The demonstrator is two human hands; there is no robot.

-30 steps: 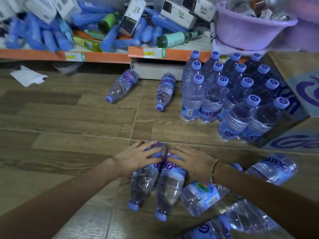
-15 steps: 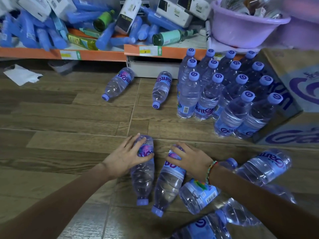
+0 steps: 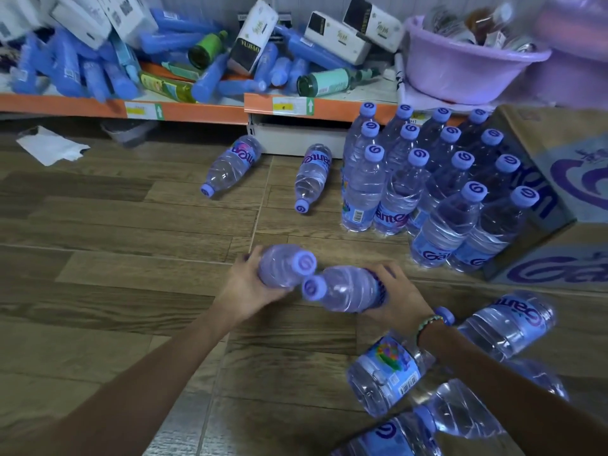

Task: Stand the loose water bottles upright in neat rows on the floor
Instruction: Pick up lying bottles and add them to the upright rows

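Note:
My left hand (image 3: 245, 286) grips one clear water bottle (image 3: 283, 264) with a purple cap, lifted off the floor and tipped cap-toward-me. My right hand (image 3: 399, 296) grips a second water bottle (image 3: 345, 287), cap pointing left, its cap almost touching the first. Several bottles stand upright in rows (image 3: 424, 179) at the back right. Two loose bottles lie on the floor farther back, one (image 3: 232, 164) on the left and another (image 3: 312, 176) beside the rows. More loose bottles (image 3: 506, 327) lie at the lower right by my right forearm.
A printed cardboard box (image 3: 559, 179) stands right of the upright rows. An orange-edged low shelf (image 3: 204, 110) holds blue packets, boxes and green bottles. A purple basin (image 3: 467, 70) sits at its right end. A white paper scrap (image 3: 52, 148) lies on the wood floor at left.
Both hands have closed on the two bottles that lay side by side and lifted them off the floor, turning their caps up toward me.

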